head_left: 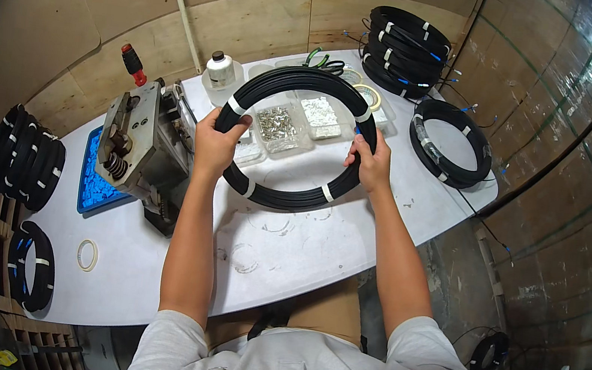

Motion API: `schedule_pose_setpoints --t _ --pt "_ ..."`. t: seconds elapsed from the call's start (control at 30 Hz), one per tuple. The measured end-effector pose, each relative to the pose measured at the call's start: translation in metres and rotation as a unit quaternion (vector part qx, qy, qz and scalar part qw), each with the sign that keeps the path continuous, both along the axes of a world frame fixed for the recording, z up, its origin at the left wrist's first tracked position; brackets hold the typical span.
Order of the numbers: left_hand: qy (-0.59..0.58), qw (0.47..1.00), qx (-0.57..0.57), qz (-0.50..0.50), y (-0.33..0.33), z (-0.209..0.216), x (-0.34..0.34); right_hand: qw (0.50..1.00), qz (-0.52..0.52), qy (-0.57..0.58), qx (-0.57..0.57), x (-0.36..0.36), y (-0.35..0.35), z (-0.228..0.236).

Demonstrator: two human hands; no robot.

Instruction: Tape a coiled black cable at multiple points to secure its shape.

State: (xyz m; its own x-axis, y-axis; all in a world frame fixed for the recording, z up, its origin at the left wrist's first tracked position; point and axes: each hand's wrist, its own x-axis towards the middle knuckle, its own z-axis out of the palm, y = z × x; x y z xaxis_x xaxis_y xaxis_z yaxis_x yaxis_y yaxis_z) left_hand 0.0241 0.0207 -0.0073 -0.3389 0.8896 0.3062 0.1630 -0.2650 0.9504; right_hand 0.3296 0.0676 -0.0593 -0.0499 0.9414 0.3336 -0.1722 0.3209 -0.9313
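While left grip (218,145) and right grip (371,167) clasp its sides, black coil (303,80), face-on, slightly longer crosswise.

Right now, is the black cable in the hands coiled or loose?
Coiled: the black cable forms a ring bound with white bands, held between the left hand and right hand.

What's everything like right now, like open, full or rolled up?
Black coil, taped, held up
Left hand, gripping the coil
Right hand, gripping it too
Blue tray, holding blue pieces
Clear box, open, holding metal bits
White bottle, upright, capped
Left tape roll, lying flat
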Motion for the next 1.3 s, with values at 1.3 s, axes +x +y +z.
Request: schedule_pose_setpoints --t 1.3 --pt "0.003 0.999 -0.037 0.033 0.005 -0.020 -0.026 0.998 0.046 0.045 0.012 -0.024 0.011 0.010"
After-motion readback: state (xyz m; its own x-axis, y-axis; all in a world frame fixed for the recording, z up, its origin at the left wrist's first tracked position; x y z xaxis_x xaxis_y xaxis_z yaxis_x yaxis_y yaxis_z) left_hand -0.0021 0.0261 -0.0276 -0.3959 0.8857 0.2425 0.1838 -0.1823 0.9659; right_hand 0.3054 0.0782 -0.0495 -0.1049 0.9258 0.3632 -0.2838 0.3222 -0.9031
